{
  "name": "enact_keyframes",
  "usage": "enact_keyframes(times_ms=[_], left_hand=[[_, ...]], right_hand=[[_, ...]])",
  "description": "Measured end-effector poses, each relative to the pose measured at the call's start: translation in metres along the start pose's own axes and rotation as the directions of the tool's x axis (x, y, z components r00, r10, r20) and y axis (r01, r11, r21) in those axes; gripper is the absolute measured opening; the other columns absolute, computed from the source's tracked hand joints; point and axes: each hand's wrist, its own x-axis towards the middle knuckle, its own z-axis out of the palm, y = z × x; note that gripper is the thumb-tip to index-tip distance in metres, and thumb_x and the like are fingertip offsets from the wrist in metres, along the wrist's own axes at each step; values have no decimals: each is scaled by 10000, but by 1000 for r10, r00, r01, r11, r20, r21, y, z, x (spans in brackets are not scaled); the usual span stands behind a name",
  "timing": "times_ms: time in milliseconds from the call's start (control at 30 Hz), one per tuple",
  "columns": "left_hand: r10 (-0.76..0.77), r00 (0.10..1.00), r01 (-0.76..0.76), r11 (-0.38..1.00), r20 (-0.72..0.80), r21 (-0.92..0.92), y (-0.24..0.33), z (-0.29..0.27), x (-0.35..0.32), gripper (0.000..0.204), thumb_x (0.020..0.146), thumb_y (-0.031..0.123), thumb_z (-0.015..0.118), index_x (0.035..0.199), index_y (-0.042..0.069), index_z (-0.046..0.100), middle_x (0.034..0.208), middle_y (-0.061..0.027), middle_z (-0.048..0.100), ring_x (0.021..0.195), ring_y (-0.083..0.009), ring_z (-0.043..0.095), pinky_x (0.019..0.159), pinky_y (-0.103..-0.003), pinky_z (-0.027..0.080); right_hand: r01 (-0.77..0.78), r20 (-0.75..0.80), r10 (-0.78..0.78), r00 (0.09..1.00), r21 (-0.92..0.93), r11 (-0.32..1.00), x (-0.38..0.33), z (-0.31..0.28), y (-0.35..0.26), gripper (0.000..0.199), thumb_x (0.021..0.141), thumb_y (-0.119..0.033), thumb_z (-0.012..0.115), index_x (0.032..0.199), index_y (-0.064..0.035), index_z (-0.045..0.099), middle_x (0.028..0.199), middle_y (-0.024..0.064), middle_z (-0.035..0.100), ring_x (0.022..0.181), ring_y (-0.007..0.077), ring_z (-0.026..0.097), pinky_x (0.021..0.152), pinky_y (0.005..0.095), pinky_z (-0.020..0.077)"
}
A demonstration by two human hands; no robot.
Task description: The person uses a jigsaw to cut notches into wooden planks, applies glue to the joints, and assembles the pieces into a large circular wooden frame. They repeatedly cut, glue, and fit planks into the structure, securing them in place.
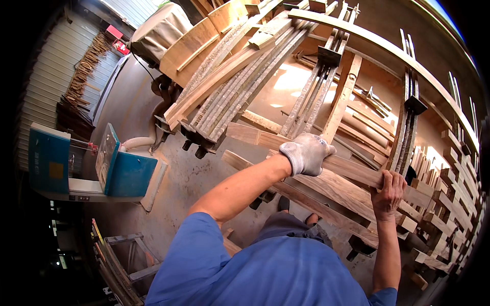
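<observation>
Gloved left hand [305,153] closed over long wooden plank [352,171], bare right hand [389,194] gripping its edge; fingertips hidden

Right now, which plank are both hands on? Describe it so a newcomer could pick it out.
Start at the large clamp rack of glued boards filling the upper right. Below it, long planks lie stacked slantwise; take the top plank. Only it has the gloved left hand on its upper edge and the bare right hand gripping lower down.

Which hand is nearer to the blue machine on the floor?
Left. The gloved left hand rests on the wooden boards, closer to the blue machine. The bare right hand grips the boards' edge farther away.
</observation>
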Motion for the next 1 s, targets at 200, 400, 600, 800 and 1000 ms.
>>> enact_keyframes(times_ms=[200,400,600,800,1000], left_hand=[[245,813,-156,966,-529,208,-11,39,-2,461,890,164,684,1351,167,693,1005,-106,681,980,-309,669,914,-465,552],[274,701,-198,962,-659,191,-8,43,5,434,928,155,642,1360,160,681,987,-98,670,964,-305,660,864,-453,556],[258,710,-158,965,-655,209,2,44,13,419,967,156,603,1380,170,670,1016,-88,682,972,-292,660,876,-448,554],[222,778,-7,939,-588,344,10,31,31,641,949,184,689,1554,150,482,1029,-118,630,1008,-291,641,865,-441,515],[150,815,-118,989,-560,92,34,-33,54,677,790,247,911,1377,118,598,1133,-145,723,1084,-321,711,945,-459,576]], right_hand=[[18,7,-18,1000,-45,999,16,-10,-5,565,659,17,785,1203,-31,641,1101,153,660,1077,350,637,1018,478,459],[-2,172,6,985,-21,1000,29,-15,-10,614,626,2,828,1208,-26,636,1070,165,666,1049,367,646,985,470,480],[-27,210,26,977,2,1000,30,-9,-6,538,637,-13,845,1123,-44,617,989,151,641,988,357,640,871,460,491],[82,12,-81,997,-49,995,59,-23,12,215,783,-38,666,973,-81,577,843,114,601,853,333,630,779,445,480],[171,-151,-219,964,-279,945,99,-63,49,142,850,-99,676,964,-105,593,898,71,647,891,270,662,826,397,503]])
